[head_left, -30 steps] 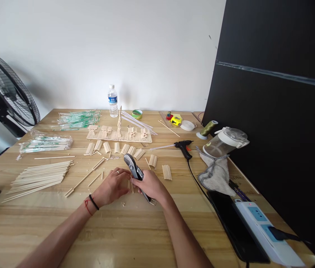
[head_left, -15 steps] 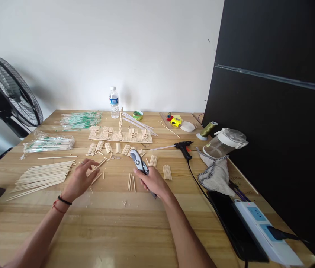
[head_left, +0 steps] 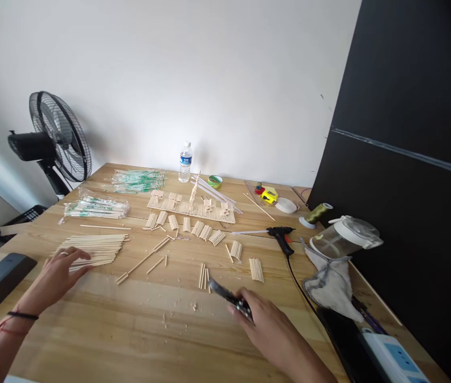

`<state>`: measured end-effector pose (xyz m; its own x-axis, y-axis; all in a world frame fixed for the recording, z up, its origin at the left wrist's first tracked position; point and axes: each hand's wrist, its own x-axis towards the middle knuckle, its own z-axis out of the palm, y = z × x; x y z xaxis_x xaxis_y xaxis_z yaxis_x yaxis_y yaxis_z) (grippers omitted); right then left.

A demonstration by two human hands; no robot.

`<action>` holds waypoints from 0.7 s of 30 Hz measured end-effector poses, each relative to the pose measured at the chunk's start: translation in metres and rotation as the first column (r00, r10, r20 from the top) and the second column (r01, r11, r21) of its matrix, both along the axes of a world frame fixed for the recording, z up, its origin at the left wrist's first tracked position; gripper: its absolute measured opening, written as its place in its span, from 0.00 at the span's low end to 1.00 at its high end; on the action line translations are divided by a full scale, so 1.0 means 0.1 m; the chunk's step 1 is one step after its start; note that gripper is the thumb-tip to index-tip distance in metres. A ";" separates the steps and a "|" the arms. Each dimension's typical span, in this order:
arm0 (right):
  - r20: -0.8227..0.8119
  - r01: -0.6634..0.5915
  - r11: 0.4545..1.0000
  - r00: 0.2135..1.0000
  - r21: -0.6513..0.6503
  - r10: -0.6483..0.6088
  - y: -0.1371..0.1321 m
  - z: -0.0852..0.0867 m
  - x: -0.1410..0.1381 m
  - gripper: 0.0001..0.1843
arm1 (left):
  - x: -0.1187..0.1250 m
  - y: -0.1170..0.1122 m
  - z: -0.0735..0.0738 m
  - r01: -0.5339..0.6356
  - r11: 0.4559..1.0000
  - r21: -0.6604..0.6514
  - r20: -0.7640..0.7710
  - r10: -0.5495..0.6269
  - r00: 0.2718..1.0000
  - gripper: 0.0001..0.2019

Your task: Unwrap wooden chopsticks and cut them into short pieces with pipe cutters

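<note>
My left hand (head_left: 63,268) is at the near edge of a spread of wooden chopsticks (head_left: 99,247), fingers apart and bent, with no stick visibly gripped. Pruning shears (head_left: 231,298) are held in my right hand (head_left: 265,319), blades pointing left. Just beyond the blades lie several short cut sticks (head_left: 203,276). Between my hands rests a long stick (head_left: 141,265) with short pieces alongside its ends. A row of small stick panels (head_left: 186,224) lies farther back, in front of a flat stick model (head_left: 191,207) with a slanting post.
Packs of wrapped chopsticks (head_left: 97,206) lie at the left, near a fan (head_left: 59,138). A water bottle (head_left: 185,164) stands by the wall. On the right are a glue gun (head_left: 282,238) with its cord, a cloth (head_left: 335,284), a clear jug (head_left: 343,239) and a power strip (head_left: 396,356).
My left hand has moved left from the cut sticks to the chopstick spread. My right hand has drawn nearer with the shears, which now point more to the left. The view has shifted.
</note>
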<state>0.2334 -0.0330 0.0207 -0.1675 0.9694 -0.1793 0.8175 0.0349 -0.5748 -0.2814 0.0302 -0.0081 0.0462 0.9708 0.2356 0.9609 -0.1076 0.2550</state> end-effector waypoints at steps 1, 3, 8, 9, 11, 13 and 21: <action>0.046 0.014 0.999 0.999 0.041 -0.016 -0.08 -0.08 0.04 0.10 | -0.08 -0.04 -0.05 -0.010 1.000 -0.008 -0.007 0.010 1.000 0.11; 0.114 0.018 0.991 0.993 0.130 -0.033 -0.19 -0.25 0.12 0.10 | -0.16 -0.09 -0.12 -0.022 0.999 -0.024 -0.013 0.021 1.000 0.11; 0.123 -0.016 0.931 0.992 0.363 -0.031 -0.25 -0.60 0.23 0.15 | -0.06 -0.09 -0.10 -0.036 0.998 -0.045 -0.054 0.034 0.998 0.12; 0.120 -0.018 0.910 0.992 0.415 -0.036 -0.25 -0.66 0.23 0.16 | -0.03 -0.08 -0.07 -0.026 0.999 -0.047 -0.064 0.023 0.998 0.12; 0.129 -0.021 0.861 0.990 0.508 -0.052 -0.26 -0.76 0.23 0.19 | 0.00 -0.07 -0.01 0.014 0.999 -0.043 -0.074 -0.018 0.997 0.11; 0.147 -0.025 0.816 0.986 0.577 -0.074 -0.27 -0.86 0.22 0.22 | 0.01 -0.07 0.04 0.072 0.997 -0.026 -0.060 -0.074 0.995 0.10; 0.198 -0.074 0.769 0.978 0.635 -0.070 -0.30 -1.05 0.25 0.29 | 0.46 -0.23 0.26 0.099 0.995 0.023 0.215 -0.102 0.971 0.11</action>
<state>0.2583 -0.0627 -0.0840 -0.2001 0.8710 0.4488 0.9096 0.3354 -0.2453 -0.2351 0.0075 0.0181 0.0904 0.9607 0.2626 0.8675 -0.2055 0.4531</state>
